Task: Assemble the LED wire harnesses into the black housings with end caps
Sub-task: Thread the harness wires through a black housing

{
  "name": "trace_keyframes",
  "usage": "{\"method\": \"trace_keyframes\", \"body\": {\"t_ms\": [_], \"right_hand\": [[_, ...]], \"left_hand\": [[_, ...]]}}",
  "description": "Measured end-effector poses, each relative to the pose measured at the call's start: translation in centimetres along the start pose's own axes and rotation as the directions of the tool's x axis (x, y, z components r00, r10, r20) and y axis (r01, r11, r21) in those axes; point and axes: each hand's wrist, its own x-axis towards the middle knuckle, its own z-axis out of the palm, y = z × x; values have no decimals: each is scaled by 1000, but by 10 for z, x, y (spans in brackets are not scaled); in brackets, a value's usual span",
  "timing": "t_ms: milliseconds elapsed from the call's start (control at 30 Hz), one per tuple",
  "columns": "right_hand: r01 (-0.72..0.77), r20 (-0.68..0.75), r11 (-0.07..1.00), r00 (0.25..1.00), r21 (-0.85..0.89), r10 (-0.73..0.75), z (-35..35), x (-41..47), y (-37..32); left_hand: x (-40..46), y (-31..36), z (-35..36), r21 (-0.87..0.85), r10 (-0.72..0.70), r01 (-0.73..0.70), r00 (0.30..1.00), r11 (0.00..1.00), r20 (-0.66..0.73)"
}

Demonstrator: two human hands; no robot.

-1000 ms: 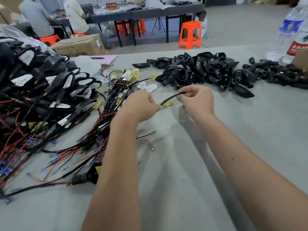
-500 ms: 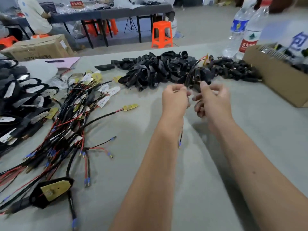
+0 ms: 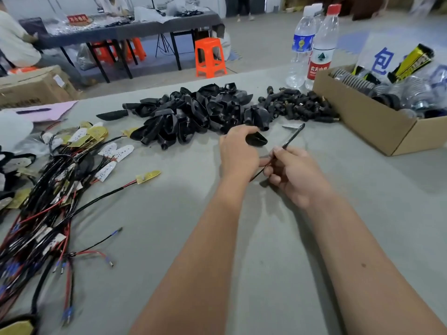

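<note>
Black housing (image 3: 256, 139) gripped in left hand (image 3: 238, 151), right hand (image 3: 294, 172) fingers pinching wire harness (image 3: 289, 141) angled up-right, tip blurred

Glossy black plastic housings (image 3: 198, 112) lie on matt grey cloth (image 3: 169, 213) beside a brown cardboard box (image 3: 362, 122).

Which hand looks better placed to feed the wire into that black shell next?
Probably the right hand: it pinches the black wire, whose board end points up and away. The left hand holds the black housing just beside it, ready to receive.
</note>
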Motion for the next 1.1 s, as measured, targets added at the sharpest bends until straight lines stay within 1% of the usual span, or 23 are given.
{"method": "trace_keyframes", "body": {"t_ms": [33, 67, 100, 133, 167, 233, 300, 367, 433, 467, 533, 600, 667, 733, 867, 933, 1033, 1100], "right_hand": [[21, -46, 1000, 999, 4, -21, 1, 1, 0], [46, -86, 999, 995, -9, -47, 3, 2, 0], [73, -124, 997, 989, -30, -76, 3, 2, 0], [99, -156, 994, 982, -44, -105, 3, 3, 0], [118, -184, 992, 975, -36, -123, 3, 4, 0], [123, -208, 991, 972, 53, -110, 1, 3, -3], [101, -181, 984, 981, 148, -74, -1, 2, -4], [97, -142, 977, 987, 188, -71, -1, 0, -3], [113, -122, 975, 988, 191, -90, -1, -1, -1], [122, -124, 974, 987, 189, -100, -1, -1, -1], [139, -131, 973, 985, 186, -115, 0, -1, 0], [151, -120, 977, 984, 150, -133, 0, 1, 3], [156, -108, 987, 983, 45, -151, 3, 2, 7], [160, -104, 985, 981, -57, -165, 5, 3, 11], [196, -76, 961, 974, -196, -214, 11, 0, 14], [233, -60, 936, 964, -265, -257, 14, -2, 16], [281, -39, 912, 951, -298, -306, 17, -4, 19], [302, -37, 911, 945, -282, -325, 17, -4, 21]], "left_hand": [[6, -4, -3, 159, 67, -75, 996, 984, 52], [10, -7, -7, 321, 128, -155, 986, 934, 104], [12, -10, -11, 455, 179, -218, 976, 864, 127], [12, -11, -14, 552, 228, -257, 966, 793, 122], [12, -12, -18, 608, 268, -275, 958, 745, 104], [10, -16, -25, 638, 323, -307, 942, 706, 96], [10, -20, -31, 647, 354, -381, 918, 661, 179], [8, -22, -37, 620, 396, -488, 870, 615, 293], [2, -23, -41, 543, 444, -562, 827, 624, 346], [-4, -24, -43, 520, 455, -561, 828, 644, 328], [-17, -27, -50, 512, 441, -495, 867, 702, 234], [-30, -34, -58, 479, 389, -411, 909, 776, 150], [-43, -43, -70, 412, 300, -314, 949, 855, 100], [-54, -53, -84, 375, 202, -214, 977, 902, 70], [-73, -63, -101, 313, 135, -124, 991, 942, -15], [-75, -57, -100, 244, 62, -48, 997, 969, -50], [-71, -46, -93, 162, -39, 44, 999, 986, -33], [-67, -44, -86, 165, -33, 34, 999, 986, -7]]}}
